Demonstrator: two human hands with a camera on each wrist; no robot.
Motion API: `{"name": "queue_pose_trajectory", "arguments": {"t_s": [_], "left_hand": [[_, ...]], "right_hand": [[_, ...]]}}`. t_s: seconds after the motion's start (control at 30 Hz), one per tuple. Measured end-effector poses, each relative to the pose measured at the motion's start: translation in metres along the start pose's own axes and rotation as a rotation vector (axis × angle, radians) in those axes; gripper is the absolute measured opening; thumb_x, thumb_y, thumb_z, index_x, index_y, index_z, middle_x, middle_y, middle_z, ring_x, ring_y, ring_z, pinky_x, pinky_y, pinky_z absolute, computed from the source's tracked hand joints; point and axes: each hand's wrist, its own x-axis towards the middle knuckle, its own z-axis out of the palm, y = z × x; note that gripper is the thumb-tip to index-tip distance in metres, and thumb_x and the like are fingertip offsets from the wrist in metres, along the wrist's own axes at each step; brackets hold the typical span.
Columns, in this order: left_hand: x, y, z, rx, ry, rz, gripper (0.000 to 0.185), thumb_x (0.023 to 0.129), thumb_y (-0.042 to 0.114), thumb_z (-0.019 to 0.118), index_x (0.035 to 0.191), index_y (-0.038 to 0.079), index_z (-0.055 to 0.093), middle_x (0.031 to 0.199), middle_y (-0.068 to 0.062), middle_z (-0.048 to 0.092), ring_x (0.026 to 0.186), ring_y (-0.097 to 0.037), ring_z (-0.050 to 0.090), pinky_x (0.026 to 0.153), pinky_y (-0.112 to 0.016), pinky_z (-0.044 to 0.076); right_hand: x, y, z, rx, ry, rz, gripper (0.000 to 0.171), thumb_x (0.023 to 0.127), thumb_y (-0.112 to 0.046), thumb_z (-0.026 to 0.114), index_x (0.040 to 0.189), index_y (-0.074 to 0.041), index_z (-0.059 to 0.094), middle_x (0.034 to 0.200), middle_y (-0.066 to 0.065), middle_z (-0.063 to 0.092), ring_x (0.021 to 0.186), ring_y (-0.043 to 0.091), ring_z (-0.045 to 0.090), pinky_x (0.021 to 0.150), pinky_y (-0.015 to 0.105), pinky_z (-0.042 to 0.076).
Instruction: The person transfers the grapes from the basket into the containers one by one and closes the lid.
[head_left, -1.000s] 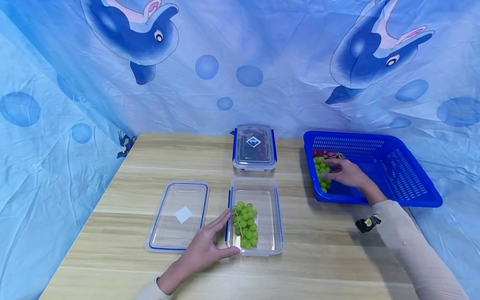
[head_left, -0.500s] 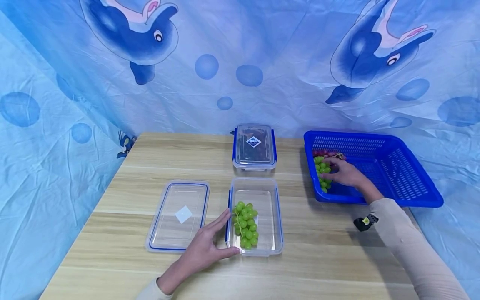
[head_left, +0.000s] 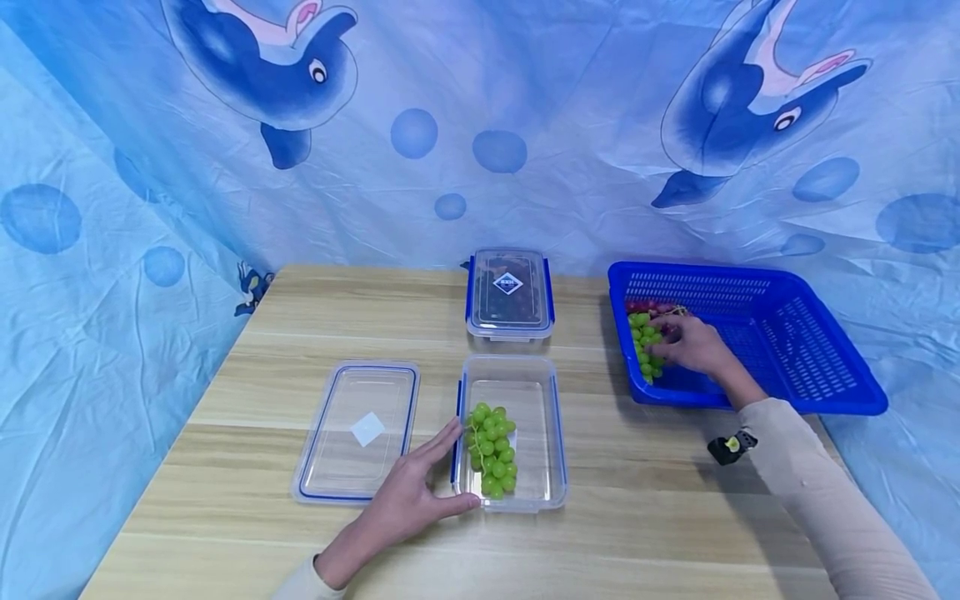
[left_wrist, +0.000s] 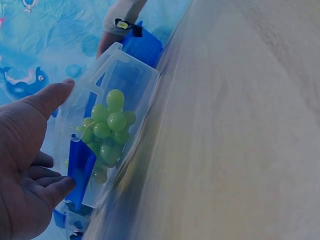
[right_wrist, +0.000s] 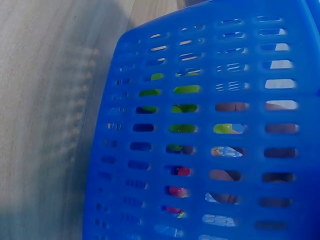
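Observation:
In the head view my left hand [head_left: 408,496] touches the near left corner of a clear plastic food container [head_left: 536,417], thumb at the front rim and fingers along the blue side clip. One bunch of green grapes [head_left: 491,450] lies in it, toward its left side. My right hand [head_left: 693,346] reaches into a blue plastic basket [head_left: 750,337], thumb and fingers pinching a second bunch of green grapes [head_left: 643,342] at the left wall. Red grapes [head_left: 651,307] lie just behind that bunch. In the right wrist view the basket wall [right_wrist: 200,115] mostly hides the hand.
A clear lid [head_left: 356,433] with a blue seal lies left of the open container. Behind the container stands a closed clip-lid box [head_left: 510,292] with dark contents. The wooden table [head_left: 247,400] ends at a blue dolphin-print curtain [head_left: 570,108].
My right fingers have shifted slightly on the green grapes in the basket, and the bunch has edged a little to the right. The left hand and container keep their places.

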Motion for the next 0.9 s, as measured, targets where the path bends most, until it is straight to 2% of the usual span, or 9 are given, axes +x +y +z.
{"name": "queue_pose_trajectory", "arguments": {"t_s": [0.2, 0.33, 0.43, 0.63, 0.73, 0.83, 0.9], "left_hand": [[0.0004, -0.0002, 0.0002, -0.002, -0.004, 0.003, 0.103, 0.076, 0.058, 0.084, 0.153, 0.004, 0.043, 0.161, -0.011, 0.036, 0.142, -0.037, 0.044, 0.116, -0.053, 0.037], [0.0006, -0.0005, 0.0003, -0.002, -0.002, -0.006, 0.103, 0.076, 0.058, 0.084, 0.154, 0.005, 0.043, 0.162, -0.010, 0.035, 0.143, -0.036, 0.044, 0.116, -0.053, 0.037], [0.0007, -0.0008, 0.0004, -0.001, -0.002, -0.008, 0.103, 0.076, 0.059, 0.083, 0.154, 0.005, 0.043, 0.162, -0.010, 0.035, 0.143, -0.036, 0.044, 0.116, -0.053, 0.037], [0.0008, -0.0009, 0.0006, 0.005, -0.004, 0.000, 0.103, 0.076, 0.060, 0.082, 0.154, 0.006, 0.042, 0.162, -0.010, 0.035, 0.143, -0.036, 0.044, 0.116, -0.052, 0.036], [0.0004, -0.0008, 0.0005, 0.004, -0.005, -0.002, 0.103, 0.076, 0.061, 0.081, 0.154, 0.007, 0.042, 0.162, -0.010, 0.035, 0.143, -0.036, 0.044, 0.116, -0.053, 0.036], [-0.0001, -0.0006, -0.0001, 0.001, -0.003, -0.006, 0.103, 0.076, 0.062, 0.081, 0.154, 0.007, 0.042, 0.162, -0.010, 0.036, 0.143, -0.036, 0.044, 0.116, -0.053, 0.036], [-0.0002, -0.0002, -0.0006, -0.002, -0.003, -0.009, 0.103, 0.075, 0.062, 0.081, 0.154, 0.007, 0.043, 0.162, -0.010, 0.036, 0.143, -0.036, 0.044, 0.117, -0.053, 0.036]], "right_hand": [[0.0013, -0.0004, -0.0002, -0.013, -0.005, 0.020, 0.056, 0.094, -0.023, 0.075, 0.139, 0.003, 0.056, 0.105, 0.026, 0.070, 0.075, 0.030, 0.075, 0.063, 0.035, 0.060], [0.0030, -0.0032, 0.0007, -0.025, -0.018, 0.049, 0.063, 0.096, -0.035, 0.074, 0.142, 0.002, 0.053, 0.113, 0.030, 0.067, 0.076, 0.028, 0.075, 0.074, 0.046, 0.062], [0.0039, -0.0045, 0.0015, -0.055, -0.007, 0.048, 0.065, 0.095, -0.039, 0.074, 0.140, 0.003, 0.053, 0.111, 0.029, 0.069, 0.073, 0.026, 0.075, 0.079, 0.051, 0.060], [0.0038, -0.0039, 0.0017, -0.061, 0.043, 0.034, 0.051, 0.093, -0.025, 0.076, 0.133, 0.003, 0.059, 0.100, 0.023, 0.070, 0.071, 0.025, 0.073, 0.062, 0.037, 0.060], [0.0015, -0.0045, 0.0000, -0.053, 0.069, 0.040, 0.050, 0.093, -0.025, 0.075, 0.132, 0.002, 0.060, 0.104, 0.024, 0.070, 0.079, 0.027, 0.072, 0.063, 0.035, 0.060], [-0.0017, -0.0055, -0.0032, -0.024, 0.095, 0.043, 0.050, 0.094, -0.026, 0.075, 0.134, 0.001, 0.061, 0.110, 0.028, 0.069, 0.085, 0.029, 0.071, 0.068, 0.039, 0.063], [-0.0040, -0.0061, -0.0058, 0.027, 0.094, 0.044, 0.050, 0.095, -0.024, 0.074, 0.135, 0.002, 0.059, 0.110, 0.029, 0.069, 0.083, 0.029, 0.073, 0.071, 0.043, 0.065]]}}
